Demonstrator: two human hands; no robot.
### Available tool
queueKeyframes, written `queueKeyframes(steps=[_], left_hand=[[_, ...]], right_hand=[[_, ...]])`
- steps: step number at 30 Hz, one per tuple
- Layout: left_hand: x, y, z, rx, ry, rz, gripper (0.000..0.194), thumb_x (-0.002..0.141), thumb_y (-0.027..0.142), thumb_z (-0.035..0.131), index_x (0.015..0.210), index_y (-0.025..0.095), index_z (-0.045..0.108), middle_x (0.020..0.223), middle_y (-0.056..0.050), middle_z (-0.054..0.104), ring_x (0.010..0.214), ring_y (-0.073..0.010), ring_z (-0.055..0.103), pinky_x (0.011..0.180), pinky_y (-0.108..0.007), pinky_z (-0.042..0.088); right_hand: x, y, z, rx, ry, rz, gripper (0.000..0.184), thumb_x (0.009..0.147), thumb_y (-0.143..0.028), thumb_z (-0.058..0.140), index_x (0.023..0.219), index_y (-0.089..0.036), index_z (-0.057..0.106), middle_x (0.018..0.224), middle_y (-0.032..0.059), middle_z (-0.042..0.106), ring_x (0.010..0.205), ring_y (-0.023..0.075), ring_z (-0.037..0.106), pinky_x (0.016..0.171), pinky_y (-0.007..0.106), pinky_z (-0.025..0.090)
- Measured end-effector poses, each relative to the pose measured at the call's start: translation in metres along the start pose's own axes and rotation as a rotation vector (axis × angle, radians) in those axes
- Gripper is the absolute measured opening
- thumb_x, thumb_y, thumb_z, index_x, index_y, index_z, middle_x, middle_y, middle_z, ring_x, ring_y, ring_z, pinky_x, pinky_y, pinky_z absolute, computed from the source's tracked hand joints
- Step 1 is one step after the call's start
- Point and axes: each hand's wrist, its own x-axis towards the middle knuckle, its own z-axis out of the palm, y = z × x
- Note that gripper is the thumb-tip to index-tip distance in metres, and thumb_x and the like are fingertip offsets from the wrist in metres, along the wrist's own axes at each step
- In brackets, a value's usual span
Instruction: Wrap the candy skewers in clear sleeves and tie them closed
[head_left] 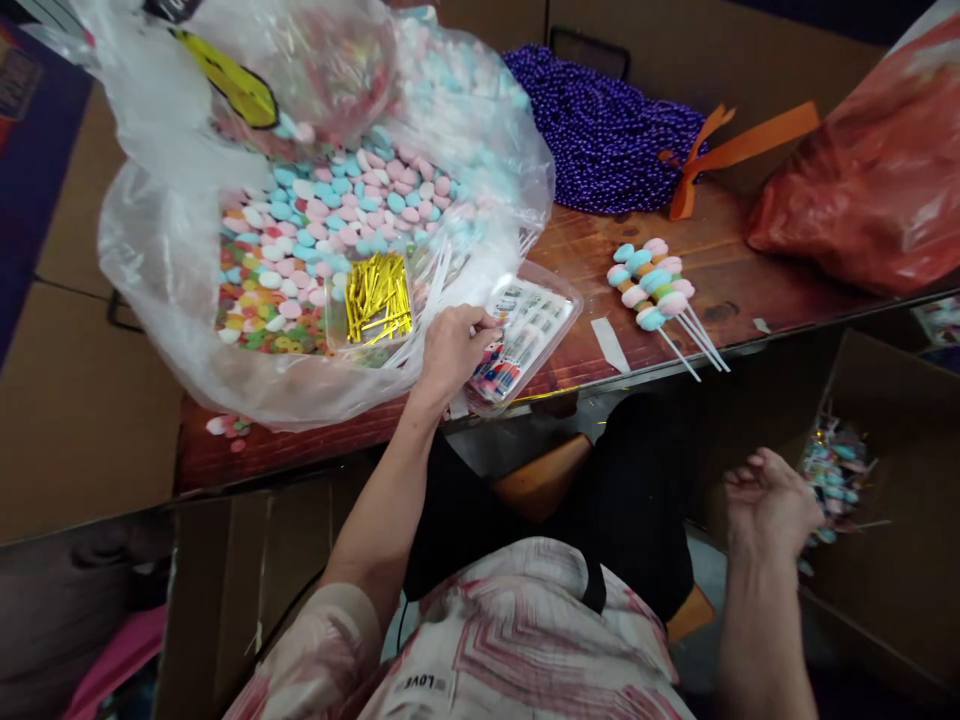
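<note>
My left hand [454,350] is over a clear plastic tray [566,290] that holds a stack of small printed plastic bags [521,330]. Its thumb and fingers are pressed together at the stack's left side; whatever lies between the fingertips is hidden. Off to the right, below table height, my right hand [772,505] is loosely curled, with no object visible in it. Beside that hand, several wrapped candy skewers [840,480] lie in a cardboard box [892,450]. Several candy skewers [651,285] with white sticks rest together on the table [555,365].
A large open plastic bag [139,270] holds pastel candies [330,200]. In it stands a small clear container of gold twist ties [379,300], near white sticks [442,275]. Purple beads [600,130] with an orange ribbon [757,145] and a red bag [862,190] lie farther back.
</note>
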Motion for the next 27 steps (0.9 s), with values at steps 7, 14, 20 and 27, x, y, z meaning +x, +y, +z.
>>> queueKeyframes(steps=[7, 14, 20, 27], left_hand=[[-0.008, 0.01, 0.007, -0.362, 0.219, -0.047, 0.012, 0.084, 0.017, 0.063, 0.073, 0.02, 0.061, 0.071, 0.001, 0.061, 0.069, -0.0146, 0.054, 0.07, -0.028, 0.042], [-0.049, 0.063, 0.016, -0.676, 0.297, -0.021, 0.014, 0.089, 0.025, 0.063, 0.076, 0.02, 0.06, 0.074, 0.0, 0.057, 0.072, -0.0139, 0.054, 0.071, -0.027, 0.042], [-0.091, 0.088, 0.033, -0.891, 0.239, -0.101, 0.028, 0.092, 0.041, 0.066, 0.074, 0.02, 0.06, 0.073, 0.001, 0.055, 0.071, -0.013, 0.051, 0.071, -0.026, 0.042], [-0.098, 0.093, 0.053, -1.732, -0.268, -0.552, 0.047, 0.07, 0.058, 0.084, 0.09, 0.016, 0.075, 0.08, -0.001, 0.064, 0.061, -0.0074, 0.047, 0.055, -0.021, 0.041]], right_hand=[[-0.042, -0.081, 0.098, -0.166, 0.146, -0.056, 0.015, 0.083, -0.033, 0.071, 0.089, -0.019, 0.075, 0.068, -0.0004, 0.065, 0.052, 0.01, 0.05, 0.048, 0.026, 0.036], [-0.099, -0.143, 0.195, -0.039, -0.434, 0.018, 0.028, 0.079, -0.036, 0.076, 0.102, -0.019, 0.073, 0.086, 0.0026, 0.073, 0.074, 0.0146, 0.064, 0.068, 0.028, 0.054], [-0.097, -0.142, 0.216, 0.158, -0.347, 0.148, 0.016, 0.083, -0.034, 0.076, 0.079, -0.019, 0.071, 0.068, -0.0042, 0.062, 0.061, 0.0088, 0.052, 0.061, 0.023, 0.046], [-0.086, -0.147, 0.186, 0.071, -0.421, 0.097, 0.02, 0.086, -0.037, 0.073, 0.078, -0.019, 0.07, 0.068, -0.0027, 0.064, 0.063, 0.0113, 0.056, 0.063, 0.024, 0.047]])
